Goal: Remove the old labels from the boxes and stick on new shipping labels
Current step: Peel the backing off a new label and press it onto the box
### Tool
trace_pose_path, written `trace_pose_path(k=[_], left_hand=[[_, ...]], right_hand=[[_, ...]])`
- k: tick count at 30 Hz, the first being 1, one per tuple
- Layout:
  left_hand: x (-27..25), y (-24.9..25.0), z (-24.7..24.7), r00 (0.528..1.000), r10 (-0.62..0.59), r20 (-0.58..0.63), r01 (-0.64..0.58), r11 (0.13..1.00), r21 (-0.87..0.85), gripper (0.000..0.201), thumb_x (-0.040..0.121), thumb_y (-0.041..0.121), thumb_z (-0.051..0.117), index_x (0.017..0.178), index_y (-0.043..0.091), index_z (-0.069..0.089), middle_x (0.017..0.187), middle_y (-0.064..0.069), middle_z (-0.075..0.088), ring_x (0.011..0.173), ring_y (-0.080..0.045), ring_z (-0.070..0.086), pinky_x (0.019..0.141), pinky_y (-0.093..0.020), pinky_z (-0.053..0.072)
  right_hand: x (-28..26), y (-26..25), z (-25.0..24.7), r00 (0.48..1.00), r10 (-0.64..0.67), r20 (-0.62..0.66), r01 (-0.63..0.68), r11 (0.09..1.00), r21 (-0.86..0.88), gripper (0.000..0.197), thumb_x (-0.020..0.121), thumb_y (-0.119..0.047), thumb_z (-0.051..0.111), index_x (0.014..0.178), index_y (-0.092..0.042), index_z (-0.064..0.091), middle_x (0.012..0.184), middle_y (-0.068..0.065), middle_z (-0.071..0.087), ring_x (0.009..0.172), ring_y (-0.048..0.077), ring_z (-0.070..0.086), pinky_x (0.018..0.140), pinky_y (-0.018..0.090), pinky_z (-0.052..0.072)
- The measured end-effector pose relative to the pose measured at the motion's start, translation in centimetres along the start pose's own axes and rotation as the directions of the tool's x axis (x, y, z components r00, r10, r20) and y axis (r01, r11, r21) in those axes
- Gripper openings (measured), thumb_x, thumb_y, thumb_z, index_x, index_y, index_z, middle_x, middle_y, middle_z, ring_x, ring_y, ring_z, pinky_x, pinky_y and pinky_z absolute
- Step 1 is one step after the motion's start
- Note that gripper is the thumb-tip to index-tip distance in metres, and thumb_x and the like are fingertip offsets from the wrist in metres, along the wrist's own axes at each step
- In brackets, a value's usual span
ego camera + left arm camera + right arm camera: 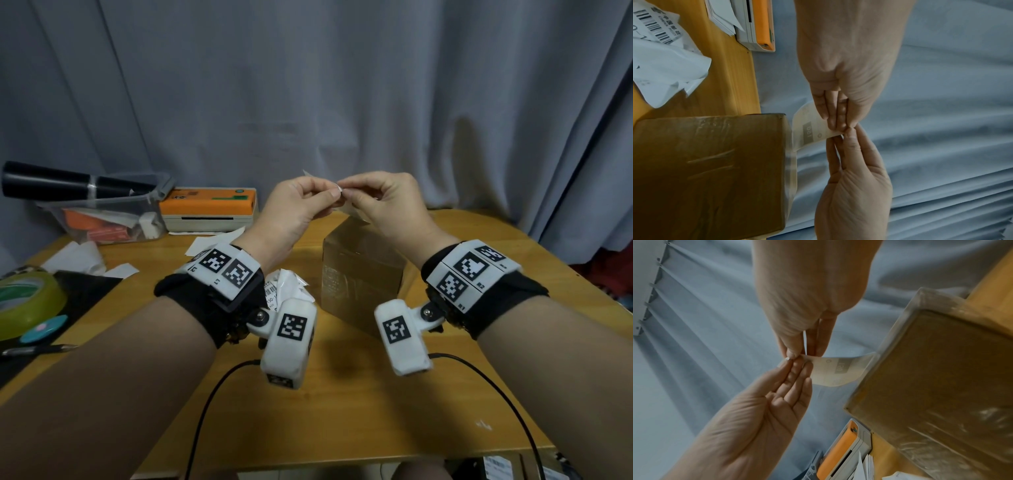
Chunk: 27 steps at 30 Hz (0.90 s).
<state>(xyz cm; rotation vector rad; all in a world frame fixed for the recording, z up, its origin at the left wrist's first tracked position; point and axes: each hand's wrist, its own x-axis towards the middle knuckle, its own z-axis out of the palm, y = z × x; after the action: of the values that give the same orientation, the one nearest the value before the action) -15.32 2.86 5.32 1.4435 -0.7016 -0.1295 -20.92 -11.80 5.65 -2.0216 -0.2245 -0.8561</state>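
Note:
A brown cardboard box (363, 274) wrapped in clear tape stands on the wooden table (342, 411). Above its far edge, both hands hold a pale shipping label (354, 210) by one corner. My left hand (330, 197) pinches that corner with thumb and fingers, and my right hand (346, 192) pinches it from the other side. In the left wrist view the label (809, 128) curves from the fingertips (835, 123) down to the box (711, 162). Whether it touches the box (931, 378) I cannot tell. A crumpled old label (291, 284) lies left of the box.
An orange and white label printer (209, 209) sits at the back left beside a clear bin (109, 216) with a black roll (68, 185). Loose white papers (78, 260), a green tape roll (27, 301) and a pen (37, 349) lie at the left. Wrist camera cables (212, 394) cross the front.

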Motion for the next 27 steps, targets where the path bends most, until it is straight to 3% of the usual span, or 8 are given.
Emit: trace_pose_path(k=[6,13,19,24,27], left_hand=[[-0.1,0.2,0.2,0.998,0.038,-0.046,-0.034,0.995,0.091,0.009,0.088,0.011,0.062,0.093,0.007,0.068,0.090,-0.009,0.070,0.091,-0.018,0.067,0.078,-0.020,0.053],[0.1,0.3,0.4,0.994,0.091,-0.066,-0.077,0.979,0.188,0.009,0.090,0.014,0.060,0.091,0.011,0.069,0.084,0.001,0.070,0.084,-0.005,0.065,0.080,-0.015,0.050],[0.1,0.4,0.7,0.993,0.115,-0.041,-0.103,0.969,0.225,0.012,0.092,0.010,0.055,0.085,0.015,0.064,0.085,-0.001,0.067,0.088,-0.013,0.063,0.087,-0.024,0.049],[0.2,0.4,0.6,0.990,0.128,-0.058,-0.109,0.960,0.258,0.010,0.092,0.011,0.055,0.089,0.011,0.065,0.085,-0.003,0.066,0.088,-0.015,0.063,0.085,-0.026,0.051],[0.3,0.4,0.4,0.988,0.148,-0.053,-0.126,0.946,0.299,0.009,0.091,0.015,0.058,0.089,0.010,0.066,0.087,-0.008,0.067,0.088,-0.022,0.064,0.086,-0.034,0.052]], right_hand=[[0.2,0.2,0.2,0.999,0.035,0.006,-0.035,0.999,0.024,0.013,0.085,-0.007,0.067,0.095,-0.013,0.074,0.084,-0.001,0.072,0.084,0.012,0.069,0.084,0.031,0.056],[0.4,-0.1,0.1,0.999,0.036,0.020,-0.036,0.999,0.015,0.013,0.087,-0.007,0.064,0.094,-0.015,0.073,0.081,-0.003,0.070,0.079,0.007,0.066,0.079,0.026,0.055],[0.4,-0.5,0.1,0.996,0.080,0.028,-0.081,0.996,0.045,0.014,0.088,-0.006,0.062,0.088,-0.018,0.069,0.076,-0.006,0.069,0.077,0.012,0.067,0.080,0.035,0.058],[0.3,-1.0,0.3,0.993,0.113,0.036,-0.115,0.991,0.064,0.008,0.089,-0.010,0.063,0.093,-0.008,0.070,0.082,0.007,0.071,0.084,0.022,0.069,0.081,0.038,0.058],[0.1,-1.5,0.2,0.993,0.107,0.048,-0.111,0.991,0.078,0.014,0.087,-0.013,0.067,0.095,-0.002,0.070,0.086,0.012,0.071,0.083,0.022,0.069,0.080,0.036,0.058]])
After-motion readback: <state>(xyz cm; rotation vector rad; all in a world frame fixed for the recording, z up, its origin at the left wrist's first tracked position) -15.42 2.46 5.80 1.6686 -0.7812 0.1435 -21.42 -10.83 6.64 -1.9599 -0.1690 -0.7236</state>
